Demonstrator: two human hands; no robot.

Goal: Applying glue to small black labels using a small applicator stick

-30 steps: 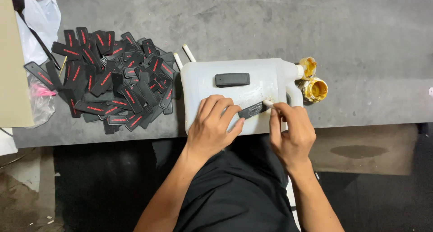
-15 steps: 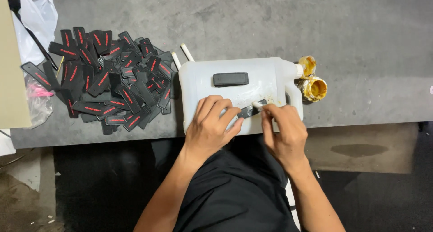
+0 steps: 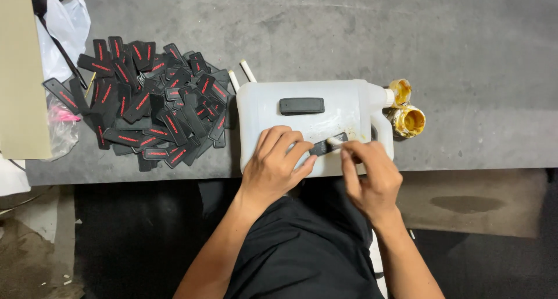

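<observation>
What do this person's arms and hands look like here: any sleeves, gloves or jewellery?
Both forearms are bare, with no sleeves in view. The left hand and right hand wear no gloves, and no rings, watch or bracelets show. Black clothing covers the lap below.

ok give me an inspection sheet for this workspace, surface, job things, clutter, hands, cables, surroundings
surface: grey worktop, scuffed and stained.
job's things: white plastic jug lying on its side as a rest; one black tab lies on it, a second black tab is under the hands; open pot of yellow paste by the jug's neck.
clutter: heap of black tabs with red marks; two white sticks; white plastic bag; tan board at the left edge.
grippers: left hand presses the second tab down; right hand holds a small white-tipped stick to it.
cables: thin wire at the far left, unclear.
surroundings: dark floor, brown stained patch.
</observation>
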